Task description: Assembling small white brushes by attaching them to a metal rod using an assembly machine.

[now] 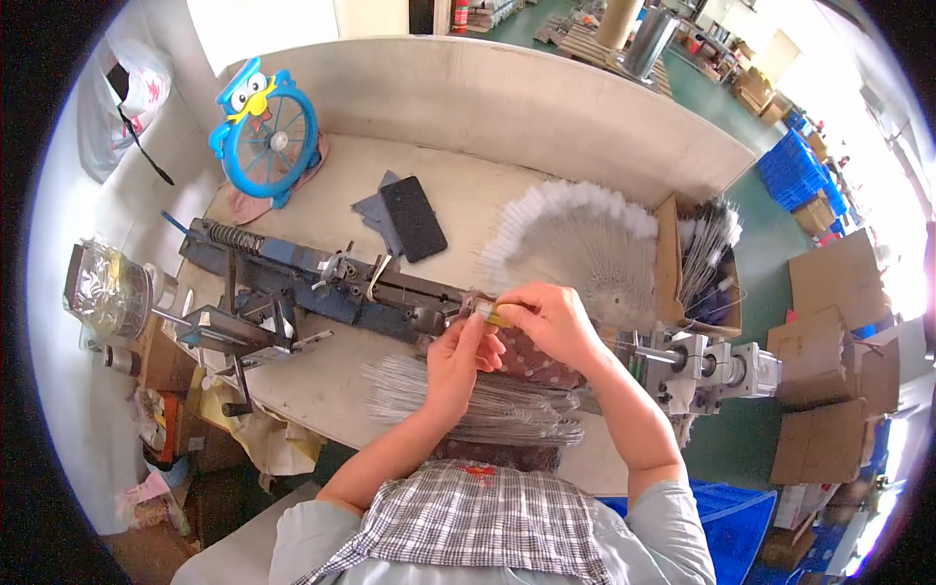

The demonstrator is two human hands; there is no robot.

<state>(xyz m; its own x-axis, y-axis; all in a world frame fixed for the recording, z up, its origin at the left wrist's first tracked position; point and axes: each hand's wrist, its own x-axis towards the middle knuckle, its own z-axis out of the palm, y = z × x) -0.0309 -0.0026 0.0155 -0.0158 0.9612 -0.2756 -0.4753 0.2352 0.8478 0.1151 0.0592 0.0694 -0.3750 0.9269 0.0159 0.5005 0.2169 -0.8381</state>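
I have both hands together near the middle of the bench [356,390], at the right end of the dark metal rail [327,283]. My right hand [551,320] pinches a small yellow piece [495,318] between thumb and forefinger. My left hand [453,369] grips its left end with the fingertips, the other fingers loosely curled. I can't make out exactly what the piece is. On the near side lies a bundle of thin wires [487,414]; to the far right, white-tipped wires [575,229] fan out beside a cardboard box [670,255].
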